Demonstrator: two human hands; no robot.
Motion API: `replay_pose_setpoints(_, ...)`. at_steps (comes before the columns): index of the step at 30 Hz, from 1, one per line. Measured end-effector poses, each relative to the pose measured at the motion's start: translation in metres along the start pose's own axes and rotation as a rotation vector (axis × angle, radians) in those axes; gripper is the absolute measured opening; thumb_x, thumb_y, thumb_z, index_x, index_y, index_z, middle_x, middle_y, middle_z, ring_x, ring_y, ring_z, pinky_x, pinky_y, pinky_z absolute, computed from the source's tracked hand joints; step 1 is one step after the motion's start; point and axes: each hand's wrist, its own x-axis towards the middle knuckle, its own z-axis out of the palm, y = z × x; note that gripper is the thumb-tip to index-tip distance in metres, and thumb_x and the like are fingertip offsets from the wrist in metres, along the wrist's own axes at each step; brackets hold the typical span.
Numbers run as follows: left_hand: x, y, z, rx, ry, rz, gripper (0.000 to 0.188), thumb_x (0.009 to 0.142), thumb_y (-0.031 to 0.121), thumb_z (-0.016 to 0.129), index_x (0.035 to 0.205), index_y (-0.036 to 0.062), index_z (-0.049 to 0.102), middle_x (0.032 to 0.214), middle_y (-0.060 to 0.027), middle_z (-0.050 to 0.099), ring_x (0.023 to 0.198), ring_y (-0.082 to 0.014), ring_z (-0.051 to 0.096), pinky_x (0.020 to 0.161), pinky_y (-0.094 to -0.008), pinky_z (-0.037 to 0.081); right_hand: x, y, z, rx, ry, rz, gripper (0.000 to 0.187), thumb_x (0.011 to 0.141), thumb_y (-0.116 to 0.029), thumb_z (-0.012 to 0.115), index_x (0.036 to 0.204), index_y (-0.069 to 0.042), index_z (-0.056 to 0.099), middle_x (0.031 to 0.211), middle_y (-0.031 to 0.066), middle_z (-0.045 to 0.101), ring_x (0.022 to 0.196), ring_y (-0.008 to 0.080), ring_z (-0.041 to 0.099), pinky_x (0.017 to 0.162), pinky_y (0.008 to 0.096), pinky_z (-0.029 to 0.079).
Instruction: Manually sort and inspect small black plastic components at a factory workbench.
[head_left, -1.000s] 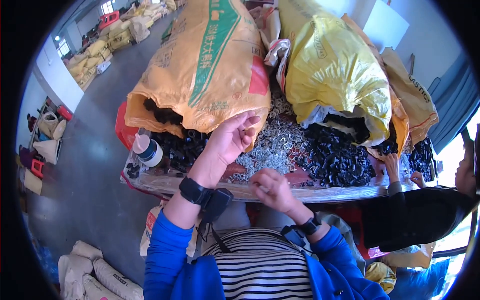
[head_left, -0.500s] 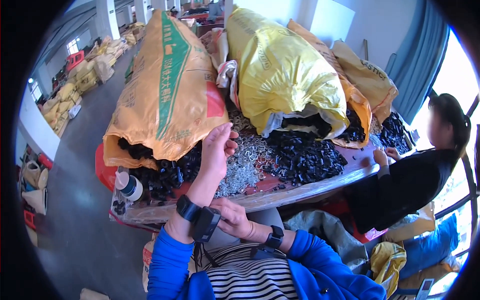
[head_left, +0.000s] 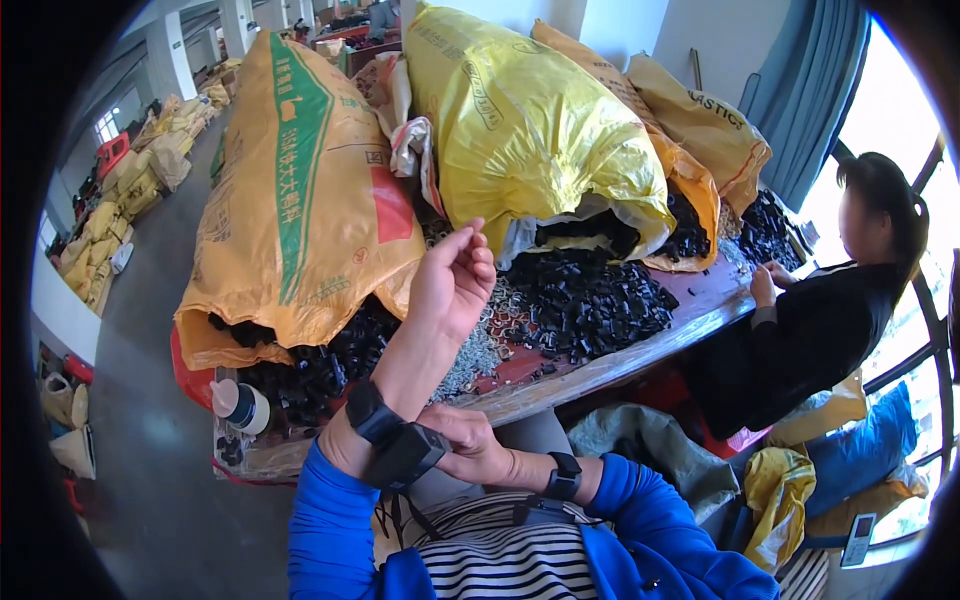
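Note:
My left hand (head_left: 455,285) is raised in front of the table, palm side showing, its fingers loosely curled with nothing visible in them. Strapped round that wrist are a black band (head_left: 372,412) and, below it, a boxy black device (head_left: 408,455). My right hand (head_left: 467,447) grips the edge of this device, thumb and fingers closed against it; part of the grip is hidden. A black band (head_left: 564,476) also circles my right wrist. Beyond my left hand lie small silvery metal pieces (head_left: 470,362) and a heap of small black parts (head_left: 590,305).
An orange sack (head_left: 330,230) and a yellow sack (head_left: 540,130) lie on the table, black parts at their mouths. A white-lidded bottle (head_left: 240,405) stands at the left corner. On the right sits a co-worker (head_left: 830,310), hands over the table. Bags (head_left: 650,455) lie below.
My view has shifted, so the table and sacks sit farther left. My left hand has tilted to the right, its forearm turned slightly. My right hand stays at the wrist device.

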Motion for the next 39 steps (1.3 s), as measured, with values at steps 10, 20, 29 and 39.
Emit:
replay_pose_setpoints(10, 0.014, -0.021, -0.006, -0.314, -0.100, -0.211, 0.016, 0.080, 0.004, 0.044, 0.094, -0.0023, 0.049, 0.069, -0.0049, 0.051, 0.056, -0.0110, 0.048, 0.050, -0.0203, 0.042, 0.005, 0.016, -0.031, 0.874, 0.156, 0.564, 0.058, 0.073, -0.013, 0.056, 0.123, -0.003, 0.027, 0.117, 0.0084, 0.038, 0.105, 0.0156, 0.041, 0.085, 0.0297, 0.036)
replay_pose_setpoints(20, 0.050, -0.040, -0.023, -0.439, -0.017, -0.233, 0.017, 0.080, 0.003, 0.044, 0.095, -0.0028, 0.048, 0.069, -0.0047, 0.050, 0.058, -0.0110, 0.047, 0.051, -0.0204, 0.041, -0.005, 0.052, -0.054, 1.224, -0.116, 0.589, 0.070, 0.078, -0.030, 0.048, 0.129, -0.001, 0.011, 0.128, 0.0112, 0.026, 0.117, 0.0187, 0.028, 0.096, 0.0324, 0.023)
replay_pose_setpoints(29, 0.067, -0.033, -0.015, -0.331, -0.024, -0.063, 0.016, 0.080, 0.004, 0.044, 0.094, -0.0015, 0.049, 0.070, -0.0038, 0.050, 0.058, -0.0104, 0.046, 0.049, -0.0208, 0.039, -0.005, 0.067, -0.058, 0.936, -0.164, 0.535, 0.048, 0.078, -0.022, 0.041, 0.120, 0.000, 0.031, 0.124, 0.0096, 0.034, 0.113, 0.0174, 0.033, 0.093, 0.0299, 0.026)
replay_pose_setpoints(39, 0.043, -0.039, 0.043, 0.433, -0.096, 0.863, 0.013, 0.079, 0.006, 0.047, 0.090, 0.0005, 0.051, 0.065, -0.0024, 0.050, 0.054, -0.0095, 0.045, 0.047, -0.0198, 0.035, -0.007, 0.077, -0.044, 0.817, -0.215, 0.454, 0.052, 0.080, -0.018, 0.031, 0.126, 0.002, 0.018, 0.125, 0.0108, 0.032, 0.116, 0.0174, 0.029, 0.094, 0.0290, 0.024)
